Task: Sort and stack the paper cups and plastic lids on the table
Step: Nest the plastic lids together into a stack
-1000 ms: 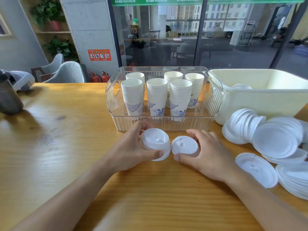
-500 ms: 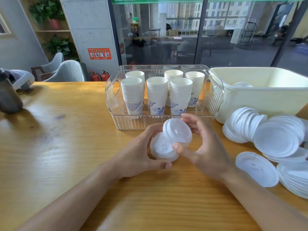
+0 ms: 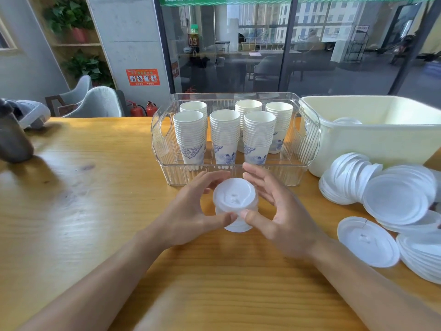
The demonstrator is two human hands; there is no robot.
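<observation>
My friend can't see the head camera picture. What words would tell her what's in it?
Two hands, left and right, hold a small stack of white lids above a wooden table. Behind them a clear bin holds six stacks of paper cups, beside a cream tub. More loose lids lie piled on the right.

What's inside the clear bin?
The clear bin holds six stacks of paper cups, three in front and three behind. The back stacks' lower parts are hidden by the front ones.

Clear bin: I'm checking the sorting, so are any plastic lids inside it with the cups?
No, the clear bin holds only stacks of paper cups; the loose lids lie on the table.
</observation>
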